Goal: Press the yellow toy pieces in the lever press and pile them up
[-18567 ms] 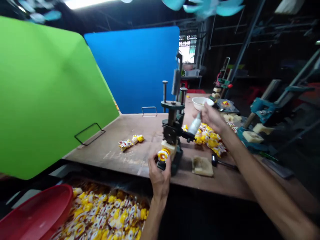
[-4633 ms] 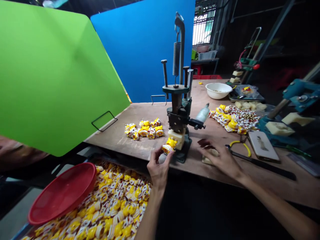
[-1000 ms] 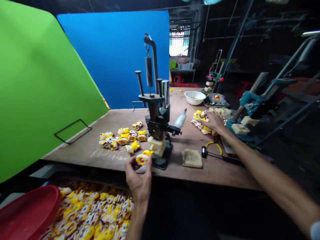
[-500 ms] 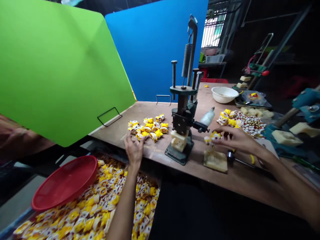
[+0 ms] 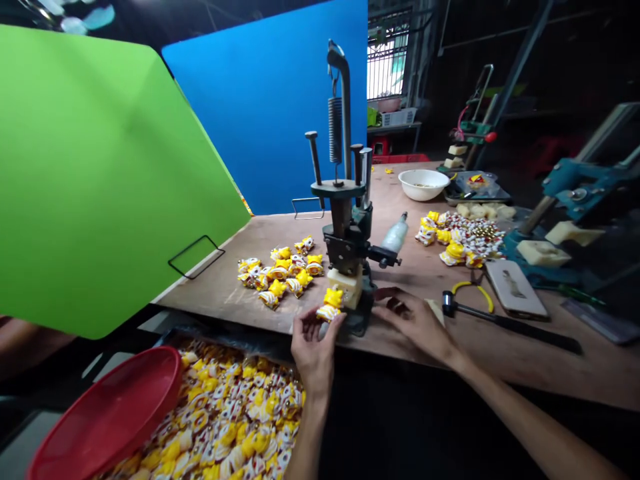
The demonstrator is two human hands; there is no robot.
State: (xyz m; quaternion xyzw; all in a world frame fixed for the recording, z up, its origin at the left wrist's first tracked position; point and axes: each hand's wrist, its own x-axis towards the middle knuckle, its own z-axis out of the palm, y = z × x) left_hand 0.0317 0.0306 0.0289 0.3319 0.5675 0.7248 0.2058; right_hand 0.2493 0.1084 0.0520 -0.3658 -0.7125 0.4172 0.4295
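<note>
Left hand pinching yellow figurine, right hand open beside hand press

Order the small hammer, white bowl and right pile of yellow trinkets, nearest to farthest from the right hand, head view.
1. Small hammer, right of the right hand.
2. Pile of yellow trinkets, farther back on the right.
3. White bowl, farthest back.

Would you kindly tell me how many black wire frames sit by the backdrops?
2 frames: one by the green backdrop, one by the blue backdrop; more may be hidden.
</note>
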